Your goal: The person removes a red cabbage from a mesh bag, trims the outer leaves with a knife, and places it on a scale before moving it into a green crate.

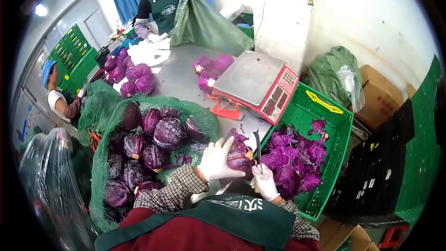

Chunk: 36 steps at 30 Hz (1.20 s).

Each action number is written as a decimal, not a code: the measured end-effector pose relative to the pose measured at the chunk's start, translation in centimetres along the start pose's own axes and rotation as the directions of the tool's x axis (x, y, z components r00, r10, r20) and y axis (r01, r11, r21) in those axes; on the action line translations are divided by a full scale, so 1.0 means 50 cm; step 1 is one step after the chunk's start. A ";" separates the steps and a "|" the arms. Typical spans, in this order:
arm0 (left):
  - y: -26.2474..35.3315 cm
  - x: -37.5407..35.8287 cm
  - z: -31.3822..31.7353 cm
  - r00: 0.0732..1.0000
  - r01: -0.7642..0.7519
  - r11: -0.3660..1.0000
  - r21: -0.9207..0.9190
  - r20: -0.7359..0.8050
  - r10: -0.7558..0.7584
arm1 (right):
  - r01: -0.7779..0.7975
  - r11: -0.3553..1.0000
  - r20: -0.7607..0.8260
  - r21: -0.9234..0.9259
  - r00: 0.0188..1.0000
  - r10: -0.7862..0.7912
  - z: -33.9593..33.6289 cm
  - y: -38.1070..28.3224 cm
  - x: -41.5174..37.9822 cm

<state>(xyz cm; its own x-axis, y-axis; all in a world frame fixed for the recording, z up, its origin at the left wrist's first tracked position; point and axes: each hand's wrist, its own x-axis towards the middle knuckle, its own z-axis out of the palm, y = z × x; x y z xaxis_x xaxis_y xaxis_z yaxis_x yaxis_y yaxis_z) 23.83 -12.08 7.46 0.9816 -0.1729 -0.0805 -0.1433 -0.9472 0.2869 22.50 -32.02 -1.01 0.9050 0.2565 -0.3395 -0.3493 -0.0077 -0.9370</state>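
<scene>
My left hand, in a white glove, grips a red cabbage from its left side with the fingers spread over it. The cabbage's pale cut stem faces right. In my gloved right hand is a knife, its dark blade pointing away from me beside the cabbage. A loose purple leaf shows just beyond the cabbage. On my left, a green mesh sack lies open around several red cabbages. A green crate with purple leaves stands at my right.
A red scale stands on the metal table, with an orange-handled tool by it. Trimmed cabbages lie further back. A co-worker holds a green sack across the table; another person is at left.
</scene>
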 end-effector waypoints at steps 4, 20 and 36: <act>-0.010 0.019 0.032 0.999 0.010 0.993 -0.121 -0.035 -0.014 | 0.367 0.825 -0.041 -0.429 0.905 -0.423 -0.024 0.037 -0.014; 0.017 0.052 0.009 0.988 0.133 0.983 -0.131 0.093 -0.121 | 0.332 0.494 0.069 -0.804 0.876 -0.478 -0.019 0.007 -0.025; 0.070 0.001 0.037 0.985 -0.021 0.999 -0.047 -0.175 0.013 | 0.240 0.167 0.175 -0.956 0.927 -0.331 -0.039 -0.022 0.127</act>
<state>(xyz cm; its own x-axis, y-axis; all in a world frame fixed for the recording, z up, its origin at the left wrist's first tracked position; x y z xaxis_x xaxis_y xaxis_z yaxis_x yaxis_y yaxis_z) 23.16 -15.88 6.71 0.9866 -0.1352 0.0914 -0.1582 -0.9297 0.3327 29.09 -32.27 -2.30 0.9124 0.4091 0.0094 0.3907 -0.8641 -0.3173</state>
